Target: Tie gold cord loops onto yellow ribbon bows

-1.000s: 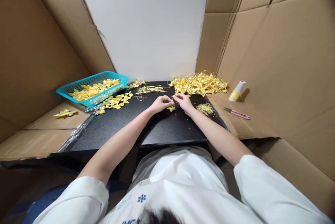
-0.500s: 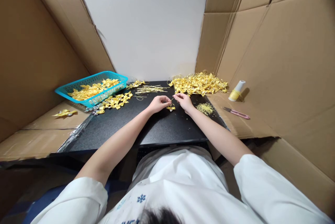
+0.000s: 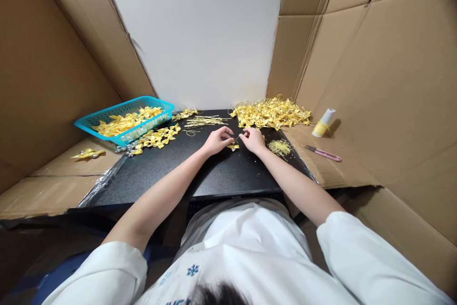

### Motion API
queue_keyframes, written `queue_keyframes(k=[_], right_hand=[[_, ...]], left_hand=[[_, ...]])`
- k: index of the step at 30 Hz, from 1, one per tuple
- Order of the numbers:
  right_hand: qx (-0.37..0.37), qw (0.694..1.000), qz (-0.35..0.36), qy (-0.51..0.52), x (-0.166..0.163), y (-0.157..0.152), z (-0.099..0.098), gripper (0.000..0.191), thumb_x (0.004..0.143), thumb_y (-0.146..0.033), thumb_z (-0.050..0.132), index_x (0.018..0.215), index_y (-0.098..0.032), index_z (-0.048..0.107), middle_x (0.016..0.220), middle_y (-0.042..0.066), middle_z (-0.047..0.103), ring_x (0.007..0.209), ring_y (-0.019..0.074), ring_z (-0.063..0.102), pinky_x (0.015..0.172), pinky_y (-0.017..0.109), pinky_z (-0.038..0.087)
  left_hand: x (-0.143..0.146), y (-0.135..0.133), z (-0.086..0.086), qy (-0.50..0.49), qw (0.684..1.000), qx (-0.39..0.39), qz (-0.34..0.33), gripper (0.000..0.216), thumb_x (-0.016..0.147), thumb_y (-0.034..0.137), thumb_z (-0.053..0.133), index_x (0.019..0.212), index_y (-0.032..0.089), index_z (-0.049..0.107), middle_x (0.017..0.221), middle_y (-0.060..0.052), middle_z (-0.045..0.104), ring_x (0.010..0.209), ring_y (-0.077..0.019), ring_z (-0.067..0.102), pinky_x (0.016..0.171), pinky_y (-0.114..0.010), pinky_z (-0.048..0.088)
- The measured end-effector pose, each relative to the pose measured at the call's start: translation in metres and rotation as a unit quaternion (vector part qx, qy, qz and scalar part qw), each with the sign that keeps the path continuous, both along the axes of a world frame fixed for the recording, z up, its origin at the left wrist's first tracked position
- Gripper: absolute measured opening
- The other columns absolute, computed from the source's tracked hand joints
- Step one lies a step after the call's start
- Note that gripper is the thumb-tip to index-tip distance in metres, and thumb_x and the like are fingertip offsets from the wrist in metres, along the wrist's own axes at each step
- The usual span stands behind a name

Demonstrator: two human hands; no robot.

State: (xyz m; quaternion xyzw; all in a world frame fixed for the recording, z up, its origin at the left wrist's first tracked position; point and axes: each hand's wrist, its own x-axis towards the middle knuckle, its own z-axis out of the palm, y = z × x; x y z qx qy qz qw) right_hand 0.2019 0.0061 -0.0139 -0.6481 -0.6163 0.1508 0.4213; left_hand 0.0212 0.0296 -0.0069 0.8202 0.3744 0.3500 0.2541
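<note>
A small yellow ribbon bow (image 3: 233,147) with a thin cord loop lies on the black table mat between my hands. My left hand (image 3: 216,141) is just left of it, thumb and fingers apart, the thumb tip close to the cord. On the other side, my right hand (image 3: 253,140) has bent fingers with a small gap between thumb and forefinger. Nothing plainly shows in either hand, though a fine cord could be too small to see. Close by my right wrist sits a tangle of short yellow cords (image 3: 280,148).
A heap of corded yellow bows (image 3: 273,113) lies back right. Straight yellow cords (image 3: 205,121) lie behind my hands. On the left stand a blue basket (image 3: 123,139) of bows and loose bows (image 3: 160,137). Pink-handled snips (image 3: 326,154) and a white cone (image 3: 326,118) are right; cardboard walls flank the table.
My fingertips were pinched together around a thin cord above the bow. Now they have parted, and my right hand has shifted slightly right. The bow stays in about the same place.
</note>
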Motion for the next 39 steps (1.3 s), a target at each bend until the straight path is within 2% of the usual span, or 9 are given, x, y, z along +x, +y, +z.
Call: queue_keyframes(k=[2, 3, 7, 9, 17, 26, 34, 36, 39], right_hand=[[0.017, 0.998, -0.033, -0.058, 0.002, -0.006, 0.004, 0.025, 0.078, -0.028, 0.066, 0.102, -0.02, 0.068, 0.098, 0.008, 0.068, 0.102, 0.0282, 0.057, 0.087, 0.044, 0.042], [0.04, 0.996, -0.021, -0.077, 0.002, -0.008, 0.007, 0.025, 0.078, -0.028, 0.067, 0.102, -0.021, 0.068, 0.1, 0.008, 0.067, 0.104, 0.0283, 0.056, 0.087, 0.043, 0.041], [0.13, 0.966, 0.144, -0.169, 0.002, -0.018, 0.013, 0.01, 0.076, -0.029, 0.07, 0.085, -0.023, 0.07, 0.1, 0.005, 0.065, 0.102, 0.025, 0.053, 0.09, 0.042, 0.034], [0.136, 0.951, 0.182, -0.209, 0.001, -0.021, 0.014, 0.008, 0.076, -0.03, 0.072, 0.079, -0.023, 0.069, 0.099, 0.003, 0.065, 0.102, 0.0245, 0.052, 0.091, 0.043, 0.031], [0.123, 0.946, 0.173, -0.247, -0.002, -0.022, 0.013, 0.009, 0.082, -0.026, 0.067, 0.074, -0.021, 0.068, 0.097, 0.004, 0.065, 0.102, 0.0233, 0.05, 0.089, 0.041, 0.028], [0.11, 0.941, 0.205, -0.247, -0.001, -0.027, 0.016, 0.009, 0.077, -0.023, 0.065, 0.07, -0.019, 0.064, 0.096, 0.003, 0.064, 0.1, 0.0224, 0.049, 0.089, 0.041, 0.026], [0.103, 0.945, 0.213, -0.226, -0.003, -0.026, 0.015, 0.004, 0.075, -0.025, 0.064, 0.074, -0.021, 0.064, 0.098, 0.004, 0.065, 0.101, 0.0237, 0.05, 0.091, 0.042, 0.029], [0.107, 0.954, 0.194, -0.203, -0.002, -0.023, 0.015, 0.006, 0.077, -0.025, 0.063, 0.073, -0.021, 0.066, 0.098, 0.003, 0.065, 0.101, 0.0235, 0.05, 0.091, 0.042, 0.03], [0.09, 0.977, 0.122, -0.147, 0.0, -0.016, 0.013, 0.015, 0.081, -0.027, 0.059, 0.071, -0.022, 0.07, 0.097, 0.004, 0.067, 0.101, 0.0235, 0.052, 0.09, 0.041, 0.033]], left_hand=[[0.0, 0.002, -0.002, -0.012, 1.0, -0.013, 0.001, 0.023, 0.076, 0.034, 0.066, 0.091, 0.018, 0.058, 0.075, -0.001, 0.074, 0.058, -0.0109, 0.058, 0.061, -0.023, 0.043], [0.0, 0.002, -0.004, -0.019, 1.0, -0.02, -0.001, 0.023, 0.076, 0.034, 0.066, 0.09, 0.018, 0.057, 0.075, -0.001, 0.074, 0.058, -0.0112, 0.059, 0.06, -0.023, 0.044], [0.001, 0.004, -0.006, -0.046, 0.998, -0.046, -0.011, 0.024, 0.074, 0.034, 0.068, 0.087, 0.017, 0.057, 0.074, -0.002, 0.073, 0.062, -0.013, 0.063, 0.06, -0.023, 0.045], [0.001, 0.004, -0.006, -0.057, 0.997, -0.057, -0.013, 0.025, 0.073, 0.034, 0.068, 0.086, 0.017, 0.057, 0.074, -0.003, 0.073, 0.064, -0.0142, 0.065, 0.061, -0.023, 0.046], [0.001, 0.006, -0.008, -0.056, 0.996, -0.063, -0.004, 0.023, 0.071, 0.032, 0.069, 0.085, 0.018, 0.057, 0.073, -0.003, 0.073, 0.064, -0.0152, 0.066, 0.061, -0.024, 0.047], [0.001, 0.003, -0.004, -0.036, 0.999, -0.024, 0.016, 0.019, 0.073, 0.03, 0.067, 0.084, 0.018, 0.057, 0.074, -0.002, 0.074, 0.065, -0.0146, 0.065, 0.061, -0.024, 0.045], [0.001, 0.002, -0.002, -0.031, 0.999, -0.01, 0.033, 0.017, 0.073, 0.03, 0.064, 0.084, 0.019, 0.058, 0.076, -0.002, 0.074, 0.065, -0.0148, 0.064, 0.061, -0.025, 0.043], [0.001, 0.001, -0.001, -0.034, 0.999, -0.007, 0.034, 0.018, 0.073, 0.031, 0.064, 0.085, 0.019, 0.058, 0.076, -0.002, 0.074, 0.066, -0.0153, 0.065, 0.062, -0.025, 0.043], [0.001, 0.0, 0.001, -0.03, 0.999, 0.004, 0.033, 0.018, 0.076, 0.032, 0.063, 0.086, 0.019, 0.057, 0.077, -0.003, 0.075, 0.066, -0.0156, 0.065, 0.062, -0.026, 0.043]])
